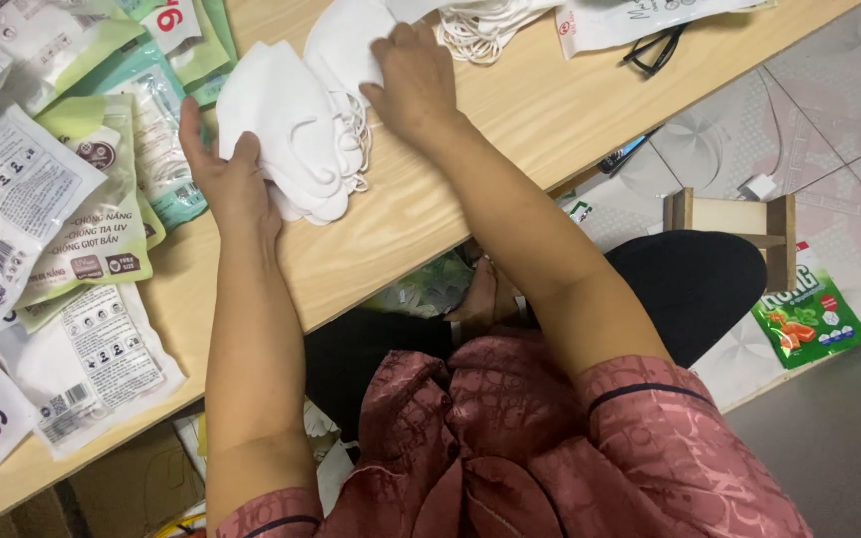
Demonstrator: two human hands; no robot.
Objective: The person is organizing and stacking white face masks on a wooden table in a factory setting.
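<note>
The stack of white face masks [291, 134] lies on the wooden tabletop [510, 110], caught between the two hands. By the look of them the masks are very light, soft and springy, with thin ear loops dangling at the edge toward the right hand; a loose stack like this would likely slide apart or fan out, so it seems best held by squeezing both ends of the folded bodies, not the loops. The left hand [223, 164] cups the near end of the stack, thumb and fingers curled around it, wrist low on the tabletop. The right hand [413, 75] lies palm down, fingers pressing on the far masks. Beyond the left hand lie sealed mask packets [82, 209]; past the right hand, a tangle of white loops [485, 30].
</note>
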